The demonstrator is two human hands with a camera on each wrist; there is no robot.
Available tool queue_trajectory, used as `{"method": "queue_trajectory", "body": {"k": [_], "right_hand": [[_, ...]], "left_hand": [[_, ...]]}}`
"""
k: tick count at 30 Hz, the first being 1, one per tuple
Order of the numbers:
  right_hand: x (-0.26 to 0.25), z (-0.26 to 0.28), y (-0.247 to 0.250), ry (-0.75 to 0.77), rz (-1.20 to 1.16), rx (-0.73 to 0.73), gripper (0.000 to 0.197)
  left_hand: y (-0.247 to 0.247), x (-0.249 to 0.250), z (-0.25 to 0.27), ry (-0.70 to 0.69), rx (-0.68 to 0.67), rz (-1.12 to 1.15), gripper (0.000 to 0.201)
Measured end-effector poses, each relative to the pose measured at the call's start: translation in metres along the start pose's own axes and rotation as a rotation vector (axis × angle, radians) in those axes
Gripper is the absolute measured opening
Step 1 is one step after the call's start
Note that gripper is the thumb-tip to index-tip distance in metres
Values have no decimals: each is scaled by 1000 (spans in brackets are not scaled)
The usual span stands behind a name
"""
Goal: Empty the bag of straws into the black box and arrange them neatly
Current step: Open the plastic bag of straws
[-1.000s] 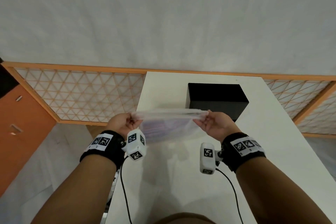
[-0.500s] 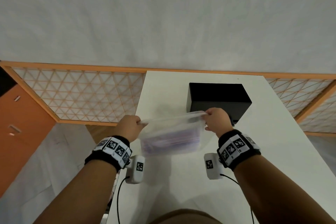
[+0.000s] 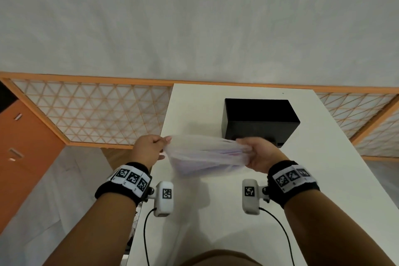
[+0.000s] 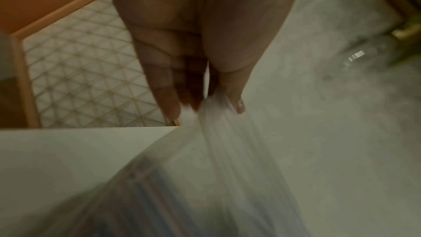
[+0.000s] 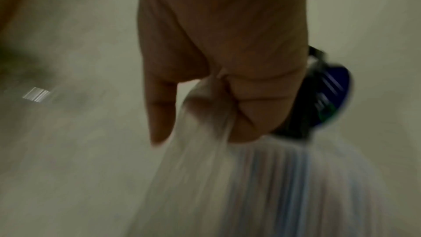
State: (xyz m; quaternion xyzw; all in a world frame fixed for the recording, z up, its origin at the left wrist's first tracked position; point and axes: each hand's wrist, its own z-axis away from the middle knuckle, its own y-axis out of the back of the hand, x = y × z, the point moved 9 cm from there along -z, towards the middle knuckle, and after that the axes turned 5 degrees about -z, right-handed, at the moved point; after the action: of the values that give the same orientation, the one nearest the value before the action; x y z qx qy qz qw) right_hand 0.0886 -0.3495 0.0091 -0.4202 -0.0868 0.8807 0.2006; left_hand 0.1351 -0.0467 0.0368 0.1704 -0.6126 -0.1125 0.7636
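Observation:
A clear plastic bag [image 3: 203, 157] with pale blue and pink straws [image 3: 218, 153] inside hangs between my two hands above the white table [image 3: 194, 101]. My left hand [image 3: 151, 147] pinches its left top corner; in the left wrist view the thumb and fingers [image 4: 237, 104] clamp the bunched plastic [image 4: 227, 132]. My right hand [image 3: 254, 151] grips the bag's right end in a fist, and the right wrist view shows the bag [image 5: 239, 177] gathered under curled fingers [image 5: 250, 105]. The black box [image 3: 259, 123] stands just beyond the right hand; its inside is hidden.
The table's left edge runs close under my left hand, with floor and an orange lattice screen [image 3: 92, 114] beyond it. An orange cabinet [image 3: 19, 147] stands at far left. Both wrist views are blurred.
The bag has turned from a stretched, level hold to a slanted one. My right hand moved from pinching the corner to fisting the bag's right end, close to the box.

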Motion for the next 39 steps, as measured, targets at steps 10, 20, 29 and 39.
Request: {"method": "queue_trajectory", "body": {"k": [10, 20, 29, 39], "right_hand": [[-37, 1, -4, 449, 1272, 297, 45], [2, -8, -3, 160, 193, 111, 5], [18, -3, -11, -83, -368, -41, 20], [6, -6, -3, 65, -26, 47, 9]], "left_hand": [[-12, -17, 2, 265, -18, 544, 15], [-18, -39, 7, 473, -61, 681, 33], [11, -14, 8, -32, 79, -268, 23], [5, 23, 23, -288, 21, -149, 24]]}}
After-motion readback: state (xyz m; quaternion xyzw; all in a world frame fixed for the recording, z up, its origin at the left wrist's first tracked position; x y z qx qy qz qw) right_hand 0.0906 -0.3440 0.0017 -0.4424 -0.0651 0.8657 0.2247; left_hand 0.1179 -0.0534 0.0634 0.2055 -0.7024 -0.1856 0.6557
